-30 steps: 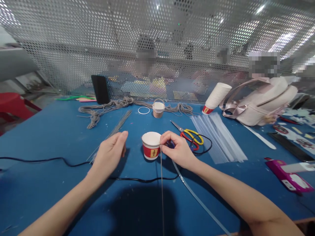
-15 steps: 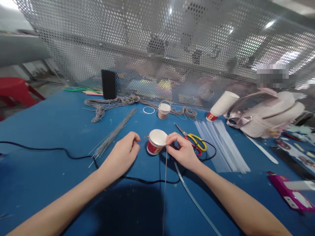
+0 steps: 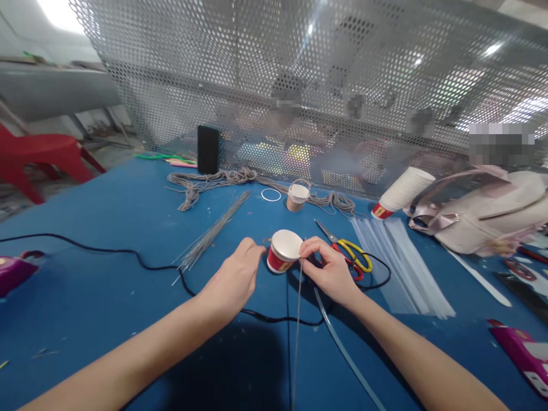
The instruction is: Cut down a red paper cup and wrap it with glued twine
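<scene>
A short paper cup (image 3: 286, 246) with a white top and red band stands in front of me. My right hand (image 3: 329, 267) pinches a thin grey cord (image 3: 298, 325) at the cup's right rim, and the cord runs down toward me. At the cup's left is my left hand (image 3: 240, 274), its fingers curled together, with the fingertips close to the rim. Whether they hold anything is hidden. Just right of my right hand lie scissors (image 3: 354, 257) with yellow and red handles. A clear strip (image 3: 342, 345) curves below that hand.
Behind are a small handled cup (image 3: 297, 197), a white ring (image 3: 271, 195), grey cord bundles (image 3: 192, 185) and a phone (image 3: 208, 149). Wires (image 3: 214, 233) lie left. Rightward are clear strips (image 3: 402, 268), stacked cups (image 3: 405, 191) and a bag (image 3: 492, 211). A black cable (image 3: 107, 249) crosses the table.
My left hand has moved closer to the cup's left side. My right hand keeps its pinch on the cord at the rim. The view has shifted left, showing a purple object at the left edge.
</scene>
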### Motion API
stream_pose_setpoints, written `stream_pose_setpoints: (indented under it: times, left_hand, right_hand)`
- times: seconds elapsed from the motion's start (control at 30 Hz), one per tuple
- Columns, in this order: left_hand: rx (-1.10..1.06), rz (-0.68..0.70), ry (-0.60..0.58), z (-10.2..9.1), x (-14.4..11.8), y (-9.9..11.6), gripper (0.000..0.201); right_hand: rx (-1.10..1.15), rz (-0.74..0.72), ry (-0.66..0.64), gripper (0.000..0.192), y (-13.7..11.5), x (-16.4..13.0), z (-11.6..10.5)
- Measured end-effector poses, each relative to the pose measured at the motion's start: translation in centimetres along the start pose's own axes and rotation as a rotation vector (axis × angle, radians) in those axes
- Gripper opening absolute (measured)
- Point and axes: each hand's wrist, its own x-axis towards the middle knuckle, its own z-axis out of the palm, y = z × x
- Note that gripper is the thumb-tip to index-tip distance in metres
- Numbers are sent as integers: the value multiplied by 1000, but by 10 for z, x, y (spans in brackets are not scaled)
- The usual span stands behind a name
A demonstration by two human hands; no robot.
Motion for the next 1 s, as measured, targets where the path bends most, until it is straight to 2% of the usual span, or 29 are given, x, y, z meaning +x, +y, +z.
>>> stream_pose_setpoints:
  times: [0.1, 0.17, 0.33, 0.53, 0.7, 0.8, 0.87, 1.0]
  left_hand:
    - [76, -59, -36, 1, 0, -3, 29]
    - [104, -37, -32, 1, 1, -5, 29]
    - [66, 60, 78, -7, 5, -7, 26]
    - [-10, -96, 107, -21, 15, 1, 22]
    - [192, -174, 7, -22, 20, -3, 39]
    - [208, -104, -26, -18, 20, -15, 28]
    - [159, -24, -19, -16, 19, -25, 36]
    - [163, 69, 32, -16, 19, -37, 36]
  right_hand:
    - [-6, -8, 2, 14, -1, 0, 0]
    - [-15, -16, 8, 13, -2, 0, 0]
    - [-25, -21, 17, 12, -3, 2, 3]
    - [5, -42, 19, 14, -2, 3, 7]
    - [1, -34, 4, 15, -2, 4, 6]
    - [-9, -54, -1, 14, -2, 4, 6]
    - [-15, -67, -1, 14, -1, 5, 6]
    - [-33, -77, -1, 14, -2, 5, 7]
